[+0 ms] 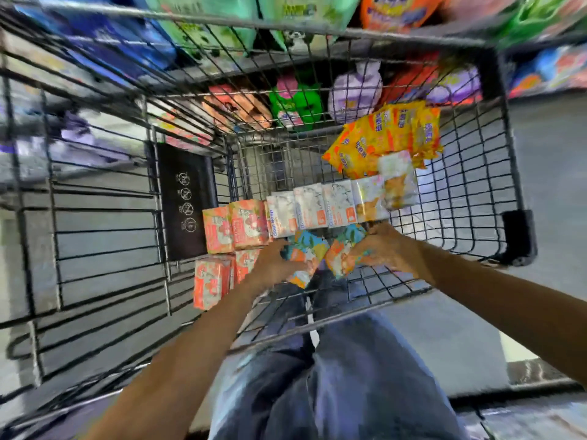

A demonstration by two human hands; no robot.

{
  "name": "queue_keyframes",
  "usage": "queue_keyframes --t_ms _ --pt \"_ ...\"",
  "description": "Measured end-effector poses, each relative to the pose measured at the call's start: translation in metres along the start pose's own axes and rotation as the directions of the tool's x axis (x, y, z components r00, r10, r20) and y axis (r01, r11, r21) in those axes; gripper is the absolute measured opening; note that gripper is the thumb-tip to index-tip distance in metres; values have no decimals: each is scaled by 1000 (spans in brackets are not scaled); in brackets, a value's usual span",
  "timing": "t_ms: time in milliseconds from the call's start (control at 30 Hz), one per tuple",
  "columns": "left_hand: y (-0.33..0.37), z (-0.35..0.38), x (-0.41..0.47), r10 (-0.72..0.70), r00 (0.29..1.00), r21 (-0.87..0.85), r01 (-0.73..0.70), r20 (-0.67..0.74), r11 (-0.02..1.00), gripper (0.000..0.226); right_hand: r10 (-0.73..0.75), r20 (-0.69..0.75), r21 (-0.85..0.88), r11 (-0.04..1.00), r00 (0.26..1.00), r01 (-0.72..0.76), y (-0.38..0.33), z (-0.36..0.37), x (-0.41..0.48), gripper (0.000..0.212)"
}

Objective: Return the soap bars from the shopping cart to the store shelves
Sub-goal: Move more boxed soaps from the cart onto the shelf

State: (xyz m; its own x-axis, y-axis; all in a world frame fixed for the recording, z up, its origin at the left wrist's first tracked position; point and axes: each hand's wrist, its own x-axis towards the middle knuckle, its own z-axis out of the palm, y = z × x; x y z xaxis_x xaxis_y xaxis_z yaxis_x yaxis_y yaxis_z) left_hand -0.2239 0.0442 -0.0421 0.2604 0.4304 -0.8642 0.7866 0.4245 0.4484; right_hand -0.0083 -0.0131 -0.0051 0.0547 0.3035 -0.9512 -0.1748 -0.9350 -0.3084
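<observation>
Clutching teal soap bars [305,260], left hand [274,265] and right hand [389,249] are each gripping one; other packs [311,208] are lying unshelved in the shopping cart [508,138].

A row of soap bar packs [311,208] runs left to right across the floor of the shopping cart [508,173]. A heap of sachet packs [387,134] lies behind the row's right end. 2 more soap packs [212,281] sit in front of its left end. To their right, in front of the row, the left hand [273,265] holds the left-held soap pack [305,252] and the right hand [390,249] holds the right-held soap pack [343,252], side by side. Behind the cart stand store shelves [546,90] carrying detergent bags [295,103].
</observation>
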Motion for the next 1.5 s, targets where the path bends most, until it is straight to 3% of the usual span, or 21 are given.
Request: queue_keyframes --t_ms 33,100,133,200,300,400,467,533,600,633,733,767,867,933,967,1067,1100,1200,1267,1367,1500 --pt "3 -5 -7 14 1000 -7 -14 -6 1000 85 -39 5 37 999 999 39 0 -2 -11 13" --pt "10 -14 -21 43 998 -40 -44 -36 998 74 -139 -1 185 973 990 137 1 -5 -37 5" --pt "14 -19 -29 61 996 -67 -66 -70 996 69 -206 10 262 945 978 196 3 -7 -48 12" --pt "17 -26 -42 98 989 -188 -118 -110 975 77 -271 23 254 933 962 257 5 -7 -69 9" --pt "16 -36 -54 206 966 -258 -242 -159 935 89 -296 -96 263 913 950 311 9 -7 -84 14" --pt "37 -41 -92 281 954 -373 -300 -106 878 59 -393 -138 516 755 909 405 24 -1 -103 14" --pt "47 -40 -113 311 945 -426 -325 -103 844 24 -451 -212 644 603 867 471 36 5 -122 52" --pt "55 -35 -130 365 929 -455 -348 -53 819 16 -507 -254 681 510 824 524 50 13 -146 82" --pt "60 -26 -145 423 906 -446 -380 -3 810 15 -533 -336 717 390 777 578 73 18 -166 97" --pt "63 -21 -151 441 898 -444 -390 12 807 18 -518 -383 733 333 765 593 87 19 -174 92" --pt "76 2 -167 484 873 -451 -409 58 793 14 -440 -476 751 246 761 612 136 22 -201 26" --pt "80 13 -172 499 863 -447 -418 77 791 11 -429 -494 761 207 756 615 151 24 -209 25" --pt "93 47 -187 516 841 -431 -411 160 803 13 -348 -552 794 58 757 606 200 26 -213 71" --pt "101 73 -190 527 819 -420 -407 226 811 17 -279 -595 793 -46 754 608 227 27 -213 85" --pt "107 87 -192 526 811 -408 -403 255 819 16 -244 -597 798 -89 764 596 237 26 -216 81" --pt "123 133 -198 508 796 -356 -394 329 847 11 -137 -606 788 -239 784 567 268 12 -227 18" --pt "129 150 -199 503 792 -340 -393 346 854 11 -115 -609 781 -259 785 568 276 5 -230 16" --pt "148 203 -197 471 793 -289 -381 385 878 8 -107 -634 767 -216 766 604 308 -29 -228 91" --pt "161 238 -198 449 798 -284 -357 402 890 9 -105 -649 755 -216 754 619 329 -59 -227 108" --pt "178 283 -200 398 816 -280 -301 420 912 8 -81 -660 743 -217 747 633 348 -107 -235 103" --pt "196 325 -199 352 848 -277 -255 395 926 10 -30 -654 752 -137 756 645 355 -183 -242 51"
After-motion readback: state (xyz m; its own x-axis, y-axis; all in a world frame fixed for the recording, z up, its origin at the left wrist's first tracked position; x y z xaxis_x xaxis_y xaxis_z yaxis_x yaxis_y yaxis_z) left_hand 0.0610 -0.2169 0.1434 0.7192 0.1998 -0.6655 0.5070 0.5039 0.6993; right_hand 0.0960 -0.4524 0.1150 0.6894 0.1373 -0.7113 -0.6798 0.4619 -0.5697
